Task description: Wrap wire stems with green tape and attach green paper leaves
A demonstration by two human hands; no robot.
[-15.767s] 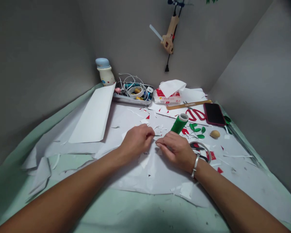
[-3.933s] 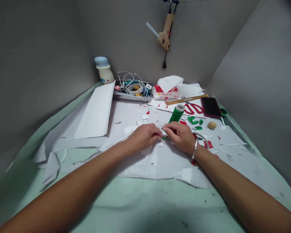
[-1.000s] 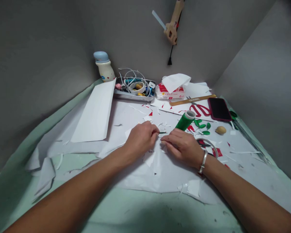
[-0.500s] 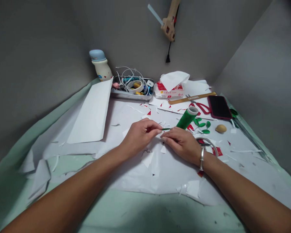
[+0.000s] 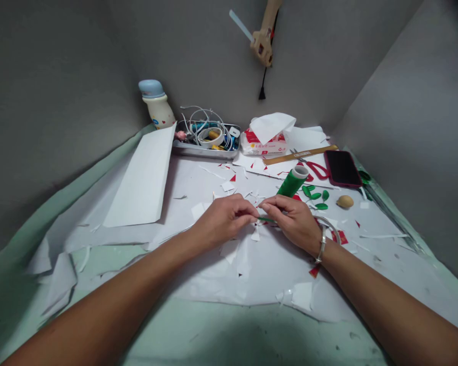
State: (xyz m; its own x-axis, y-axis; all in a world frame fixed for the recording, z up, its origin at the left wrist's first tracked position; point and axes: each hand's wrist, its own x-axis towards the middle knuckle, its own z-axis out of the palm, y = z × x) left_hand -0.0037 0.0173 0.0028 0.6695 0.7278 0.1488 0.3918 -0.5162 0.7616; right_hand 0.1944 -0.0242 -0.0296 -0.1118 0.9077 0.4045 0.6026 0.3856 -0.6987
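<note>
My left hand [image 5: 223,219] is closed in a pinch on one end of a thin green stem-like strip [image 5: 266,219]. The strip runs right, beneath the fingers of my right hand [image 5: 295,223], which has a silver bangle at its wrist. Thumb and fingers of that hand are pressed together close to the left fingertips; what they pinch is too small to make out. Just behind my right hand stands a spool of green thread [image 5: 290,184], tilted to the right. Several small green leaf shapes [image 5: 316,195] lie to the right of the spool.
White paper [image 5: 213,279] with scraps covers the table. Farther back are a tray of wires and spools [image 5: 206,151], a tissue pack [image 5: 263,144], a ruler [image 5: 301,155], red-handled scissors [image 5: 317,170] and a phone [image 5: 342,169]. A folded white sheet [image 5: 143,178] stands left. A glue gun [image 5: 262,46] hangs behind.
Both hands have come slightly lower and nearer to me. My right hand has turned so that its thumb and fingers now meet above the green strip, showing more of the strip below.
</note>
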